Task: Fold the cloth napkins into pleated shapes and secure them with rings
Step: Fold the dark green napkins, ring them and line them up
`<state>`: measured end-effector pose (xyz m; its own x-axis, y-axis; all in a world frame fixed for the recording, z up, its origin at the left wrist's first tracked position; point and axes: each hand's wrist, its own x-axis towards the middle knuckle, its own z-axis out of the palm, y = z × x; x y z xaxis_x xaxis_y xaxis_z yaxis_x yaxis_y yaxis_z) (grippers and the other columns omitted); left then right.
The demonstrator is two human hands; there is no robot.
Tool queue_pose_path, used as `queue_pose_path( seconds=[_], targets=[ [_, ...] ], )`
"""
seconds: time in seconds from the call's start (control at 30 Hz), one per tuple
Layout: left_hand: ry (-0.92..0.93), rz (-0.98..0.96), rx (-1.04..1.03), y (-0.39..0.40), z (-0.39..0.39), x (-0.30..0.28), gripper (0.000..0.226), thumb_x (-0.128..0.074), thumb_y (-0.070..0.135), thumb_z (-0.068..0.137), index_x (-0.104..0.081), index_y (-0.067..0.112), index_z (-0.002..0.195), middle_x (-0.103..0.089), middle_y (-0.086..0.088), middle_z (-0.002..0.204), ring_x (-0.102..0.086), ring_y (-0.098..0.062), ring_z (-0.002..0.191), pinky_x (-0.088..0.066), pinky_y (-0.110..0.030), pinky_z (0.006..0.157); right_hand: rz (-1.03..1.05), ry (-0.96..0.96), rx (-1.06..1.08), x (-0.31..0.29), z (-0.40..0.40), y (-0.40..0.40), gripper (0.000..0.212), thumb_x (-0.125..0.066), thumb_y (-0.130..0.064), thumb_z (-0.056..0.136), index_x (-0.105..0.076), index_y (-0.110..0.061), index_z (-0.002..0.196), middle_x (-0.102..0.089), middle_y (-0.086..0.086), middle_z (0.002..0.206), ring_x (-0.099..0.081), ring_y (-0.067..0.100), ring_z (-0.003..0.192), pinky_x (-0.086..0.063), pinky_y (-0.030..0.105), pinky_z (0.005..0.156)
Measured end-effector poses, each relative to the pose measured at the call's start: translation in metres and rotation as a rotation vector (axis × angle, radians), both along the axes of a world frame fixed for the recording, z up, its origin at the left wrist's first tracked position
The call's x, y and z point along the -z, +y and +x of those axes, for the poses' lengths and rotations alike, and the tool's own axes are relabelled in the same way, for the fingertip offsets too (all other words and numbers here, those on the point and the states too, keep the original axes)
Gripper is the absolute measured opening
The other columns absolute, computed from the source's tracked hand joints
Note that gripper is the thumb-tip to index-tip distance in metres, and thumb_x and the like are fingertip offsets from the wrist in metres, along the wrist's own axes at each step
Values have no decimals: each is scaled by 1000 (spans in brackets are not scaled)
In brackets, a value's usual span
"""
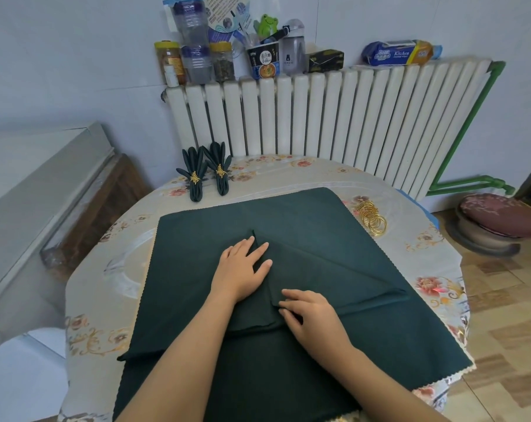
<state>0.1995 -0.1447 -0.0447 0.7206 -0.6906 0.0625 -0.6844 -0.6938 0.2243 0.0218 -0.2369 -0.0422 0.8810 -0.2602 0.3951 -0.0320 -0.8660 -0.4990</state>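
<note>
A dark green cloth napkin [334,269] lies folded into a pointed shape on top of a spread stack of the same green cloths [197,226]. My left hand [242,269] presses flat on the folded napkin near its tip, fingers straight. My right hand [309,312] pinches the napkin's folded edge just below and to the right. Two finished pleated napkins [207,172], each held by a gold leaf ring, lie at the table's far left. A pile of gold rings [370,217] lies at the right of the cloths.
The round table [288,172] has a floral plastic cover. Behind it stands a white radiator [334,117] with jars, bottles and packets on top. A grey cabinet [29,208] is at the left, a cushioned stool [498,223] at the right.
</note>
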Motion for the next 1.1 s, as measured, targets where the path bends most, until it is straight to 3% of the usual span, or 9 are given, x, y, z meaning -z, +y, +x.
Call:
queue_pose_path(
  seconds=[0.2, 0.47, 0.57, 0.63, 0.8, 0.9, 0.97, 1.03, 1.1],
  targets=[
    [20, -45, 7, -1, -2, 1, 52, -36, 53, 96, -32, 38, 145, -20, 4, 157, -13, -14, 145, -6, -33, 118, -80, -27, -43, 1, -4, 8, 31, -48, -32, 83, -76, -20, 79, -71, -10, 87, -64, 6, 77, -52, 20, 72],
    [21, -106, 7, 1, -2, 2, 45, -39, 50, 96, -43, 31, 137, -29, 2, 153, -22, -16, 142, -11, -34, 117, -123, -26, -58, 4, -6, 12, 29, -49, -29, 84, -76, -19, 78, -70, -9, 83, -63, 9, 72, -53, 22, 66],
    [51, -156, -10, 1, -3, 3, 47, -36, 43, 99, -37, 23, 141, -34, 1, 151, -25, -14, 141, -14, -33, 117, 101, -69, 74, 0, -4, 9, 16, -62, -21, 86, -76, -16, 87, -72, -9, 89, -64, 4, 83, -51, 17, 77],
    [69, -191, -22, 1, -4, 2, 48, -35, 37, 100, -33, 18, 144, -37, 0, 149, -28, -14, 140, -15, -32, 117, 330, -122, 199, -9, -2, 4, 12, -66, -16, 87, -76, -14, 92, -70, -11, 91, -60, -5, 86, -42, 3, 82],
    [115, -243, -38, 2, -3, -2, 51, -32, 35, 101, -25, 16, 148, -37, -1, 150, -31, -14, 138, -16, -34, 117, 610, -223, 315, -32, 7, -2, 13, -62, -19, 90, -74, -16, 87, -63, -24, 81, -56, -17, 82, -36, -4, 71],
    [148, -278, -56, 4, -6, -1, 51, -29, 36, 102, -23, 17, 149, -42, 0, 147, -34, -14, 136, -17, -33, 117, 632, -281, 336, -37, 8, -2, 13, -61, -20, 90, -74, -16, 90, -65, -17, 83, -60, -7, 83, -38, -1, 72],
    [170, -311, -68, 4, -7, -3, 51, -28, 35, 102, -22, 17, 149, -45, 0, 144, -37, -15, 134, -19, -33, 116, 623, -337, 338, -37, 7, -4, 13, -62, -18, 89, -74, -15, 94, -66, -15, 89, -58, -13, 88, -37, -3, 73],
    [183, -344, -75, 3, -6, -4, 50, -29, 33, 102, -21, 17, 149, -46, 0, 144, -37, -17, 133, -20, -35, 115, 529, -350, 281, -34, 7, -2, 13, -64, -15, 88, -74, -15, 96, -67, -15, 94, -56, -16, 93, -41, 0, 79],
    [198, -363, -81, 3, -5, -5, 50, -29, 31, 103, -21, 16, 150, -45, -2, 145, -37, -20, 134, -21, -35, 115, 331, -290, 191, -28, 5, 3, 14, -64, -20, 87, -76, -16, 94, -69, -13, 94, -58, -7, 95, -45, 8, 84]
  ],
)
